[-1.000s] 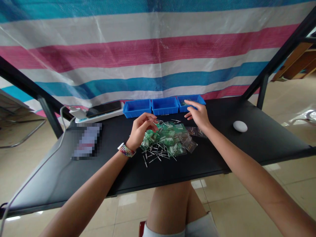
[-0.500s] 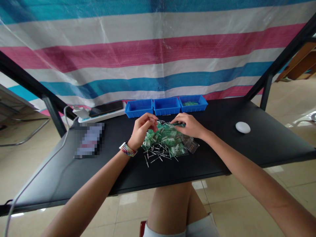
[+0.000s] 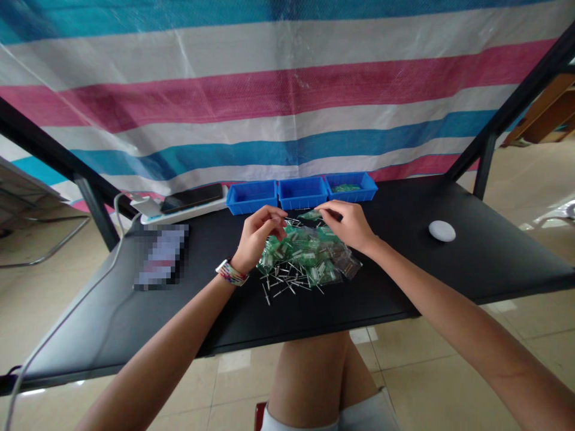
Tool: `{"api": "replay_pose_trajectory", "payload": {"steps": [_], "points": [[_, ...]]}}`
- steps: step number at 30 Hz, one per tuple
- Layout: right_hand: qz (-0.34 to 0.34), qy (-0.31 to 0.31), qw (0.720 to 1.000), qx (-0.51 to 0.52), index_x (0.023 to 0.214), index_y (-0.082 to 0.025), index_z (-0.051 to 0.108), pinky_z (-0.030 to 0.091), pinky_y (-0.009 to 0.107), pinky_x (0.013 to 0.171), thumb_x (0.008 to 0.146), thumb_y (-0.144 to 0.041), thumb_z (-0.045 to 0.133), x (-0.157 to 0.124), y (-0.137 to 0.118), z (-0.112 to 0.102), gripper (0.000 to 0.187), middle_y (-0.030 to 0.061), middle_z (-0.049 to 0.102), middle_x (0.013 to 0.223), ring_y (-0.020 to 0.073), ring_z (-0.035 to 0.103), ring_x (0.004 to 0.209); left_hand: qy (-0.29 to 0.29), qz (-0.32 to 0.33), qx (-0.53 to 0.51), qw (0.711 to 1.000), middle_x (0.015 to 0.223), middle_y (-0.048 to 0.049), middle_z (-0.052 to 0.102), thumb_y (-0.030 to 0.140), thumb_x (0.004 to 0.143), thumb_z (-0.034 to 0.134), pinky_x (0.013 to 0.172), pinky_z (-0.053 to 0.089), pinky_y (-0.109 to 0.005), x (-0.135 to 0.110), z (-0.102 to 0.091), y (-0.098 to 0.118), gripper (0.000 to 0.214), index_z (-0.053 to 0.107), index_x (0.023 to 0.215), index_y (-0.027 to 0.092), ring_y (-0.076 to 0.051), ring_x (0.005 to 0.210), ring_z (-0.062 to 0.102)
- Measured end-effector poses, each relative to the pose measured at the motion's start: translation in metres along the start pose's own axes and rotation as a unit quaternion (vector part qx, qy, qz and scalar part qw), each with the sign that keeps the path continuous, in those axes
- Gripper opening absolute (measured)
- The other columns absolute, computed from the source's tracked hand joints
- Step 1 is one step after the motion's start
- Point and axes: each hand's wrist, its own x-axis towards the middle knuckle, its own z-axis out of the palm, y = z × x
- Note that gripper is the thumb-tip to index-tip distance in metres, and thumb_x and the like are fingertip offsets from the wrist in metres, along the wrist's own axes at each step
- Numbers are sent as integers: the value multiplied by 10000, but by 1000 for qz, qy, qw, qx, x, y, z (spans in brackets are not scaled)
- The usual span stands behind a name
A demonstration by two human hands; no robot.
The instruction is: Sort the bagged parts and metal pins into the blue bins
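Observation:
A heap of small clear-and-green plastic packets (image 3: 294, 242) lies on the black table, with loose silver pop rivets (image 3: 287, 280) spread along its near side. Above the heap's far right part, my right hand (image 3: 348, 224) pinches one green packet (image 3: 309, 215) between thumb and fingertips. My left hand (image 3: 263, 230), with a multicoloured band on its wrist, hovers at the heap's left side. Its fingers are curled in towards the thumb; whatever they hold, if anything, is too small or hidden to make out. A few rivets show between the hands.
Three blue bins (image 3: 303, 193) stand in a row behind the heap; the right one has green packets inside. On the left are a white power strip (image 3: 193, 211) with a dark phone on it and a blurred-out device (image 3: 162, 257). A white round object (image 3: 442, 231) sits at right.
My right hand has lifted slightly up and back, and the green packet in its fingers now shows more plainly. My left hand has hardly moved.

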Motion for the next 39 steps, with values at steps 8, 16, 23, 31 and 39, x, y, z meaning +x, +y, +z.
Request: {"api": "replay_pose_trajectory", "payload": {"steps": [8, 16, 23, 31, 39], "points": [[227, 4, 908, 353, 1006, -223, 809, 675, 391, 711, 829, -507, 834, -2, -8, 14, 335, 51, 807, 900, 215, 779, 739, -4, 13, 62, 998, 930, -46, 740, 443, 903, 813, 640, 584, -272, -3, 8, 4, 318, 748, 1056, 172, -156, 713, 722], [224, -45, 895, 382, 1007, -234, 775, 692, 426, 764, 857, -468, 835, -11, -33, 18, 284, 34, 777, 918, 212, 773, 753, -23, 10, 77, 997, 733, -24, 743, 503, 893, 819, 661, 587, -299, -4, 8, 7, 336, 697, 877, 190, -196, 682, 740], [195, -18, 939, 283, 914, -208, 764, 557, 309, 543, 840, -417, 809, -10, -33, 15, 227, -10, 669, 702, 153, 621, 583, -29, 7, 93, 995, 686, -23, 749, 516, 907, 798, 626, 550, -291, -6, 8, 6, 340, 701, 889, 192, -200, 647, 726], [205, -26, 934, 293, 885, -200, 749, 486, 288, 529, 834, -402, 809, -9, -32, 15, 216, -34, 627, 654, 117, 565, 529, -20, 13, 105, 994, 672, -12, 709, 491, 920, 782, 602, 523, -253, -5, 10, 8, 334, 718, 896, 163, -160, 616, 690], [242, -51, 895, 372, 1138, -238, 783, 604, 332, 573, 842, -444, 828, -10, -34, 14, 363, 21, 773, 822, 164, 695, 592, -6, 35, 100, 994, 607, 22, 644, 406, 938, 779, 498, 466, -219, -4, 7, 5, 246, 770, 976, 163, -110, 492, 607]]}}
